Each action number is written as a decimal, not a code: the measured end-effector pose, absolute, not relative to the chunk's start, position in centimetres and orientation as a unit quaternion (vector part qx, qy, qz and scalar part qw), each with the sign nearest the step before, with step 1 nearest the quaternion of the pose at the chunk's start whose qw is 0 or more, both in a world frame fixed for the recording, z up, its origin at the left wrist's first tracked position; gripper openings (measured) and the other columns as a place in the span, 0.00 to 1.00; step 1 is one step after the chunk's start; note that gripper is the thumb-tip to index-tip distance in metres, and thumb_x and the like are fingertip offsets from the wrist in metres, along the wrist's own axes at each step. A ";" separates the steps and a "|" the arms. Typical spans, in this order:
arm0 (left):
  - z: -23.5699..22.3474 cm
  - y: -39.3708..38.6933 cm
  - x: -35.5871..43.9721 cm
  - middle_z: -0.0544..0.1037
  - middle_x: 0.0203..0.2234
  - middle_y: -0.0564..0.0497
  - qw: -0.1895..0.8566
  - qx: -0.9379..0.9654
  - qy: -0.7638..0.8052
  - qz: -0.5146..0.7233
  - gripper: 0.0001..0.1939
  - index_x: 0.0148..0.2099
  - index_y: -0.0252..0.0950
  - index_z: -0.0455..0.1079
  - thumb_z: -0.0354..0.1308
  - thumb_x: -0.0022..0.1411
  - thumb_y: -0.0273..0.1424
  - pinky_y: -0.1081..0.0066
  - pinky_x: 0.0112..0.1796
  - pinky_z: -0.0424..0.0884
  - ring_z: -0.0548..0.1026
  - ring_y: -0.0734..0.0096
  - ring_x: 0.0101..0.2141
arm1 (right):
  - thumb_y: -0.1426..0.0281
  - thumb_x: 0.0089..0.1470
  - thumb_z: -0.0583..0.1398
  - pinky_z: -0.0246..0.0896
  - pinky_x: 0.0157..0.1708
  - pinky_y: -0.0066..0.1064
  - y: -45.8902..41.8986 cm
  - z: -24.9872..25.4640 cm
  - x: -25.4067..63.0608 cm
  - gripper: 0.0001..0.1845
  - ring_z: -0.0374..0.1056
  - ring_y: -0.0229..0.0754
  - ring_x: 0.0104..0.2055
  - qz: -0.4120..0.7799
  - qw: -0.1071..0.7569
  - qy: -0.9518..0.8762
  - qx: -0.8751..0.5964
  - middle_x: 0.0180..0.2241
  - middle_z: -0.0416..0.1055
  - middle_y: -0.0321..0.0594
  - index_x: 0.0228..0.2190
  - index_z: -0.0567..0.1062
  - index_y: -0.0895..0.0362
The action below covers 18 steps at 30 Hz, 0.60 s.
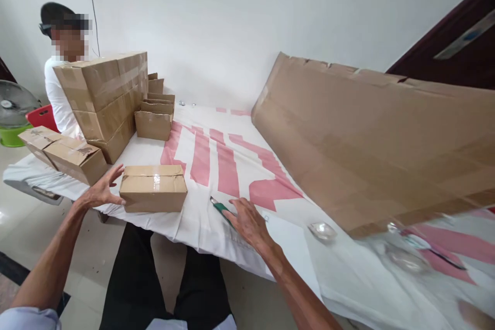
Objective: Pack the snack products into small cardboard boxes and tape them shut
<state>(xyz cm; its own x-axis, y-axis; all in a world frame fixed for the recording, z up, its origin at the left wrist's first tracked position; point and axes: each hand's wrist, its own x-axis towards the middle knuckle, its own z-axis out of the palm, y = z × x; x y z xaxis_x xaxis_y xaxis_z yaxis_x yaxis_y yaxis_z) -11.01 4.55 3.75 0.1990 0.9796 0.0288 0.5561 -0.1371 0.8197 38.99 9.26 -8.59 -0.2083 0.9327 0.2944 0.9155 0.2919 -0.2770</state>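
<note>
My left hand rests with fingers spread against the left end of a small taped cardboard box near the front edge of the table. My right hand lies flat, fingers stretched, on the white and pink cloth, its fingertips over a green-handled cutter. Neither hand grips anything.
A stack of sealed boxes and open boxes stands at the back left, with two more boxes at the left edge. A big flat cardboard sheet leans on the right. A person in white sits behind the stack. Clear tape rolls lie at the right.
</note>
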 end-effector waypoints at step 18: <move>0.9 1.6 1.2 0.69 0.63 0.38 0.238 0.696 0.507 0.450 0.59 0.73 0.41 0.58 0.80 0.43 0.41 0.43 0.65 0.64 0.68 0.40 0.63 | 0.62 0.65 0.58 0.63 0.43 0.35 8.8 -9.8 39.9 0.15 0.75 0.50 0.47 0.070 0.078 -0.777 -0.621 0.43 0.78 0.46 0.45 0.79 0.55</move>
<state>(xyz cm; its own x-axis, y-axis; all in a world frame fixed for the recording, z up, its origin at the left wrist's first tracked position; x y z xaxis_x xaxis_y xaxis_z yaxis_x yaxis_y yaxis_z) 1.17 1.60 0.93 0.0805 0.9195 0.3848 0.4915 -0.3725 0.7872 39.94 8.77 -9.76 -0.2159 0.9758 0.0349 0.9539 0.2184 -0.2059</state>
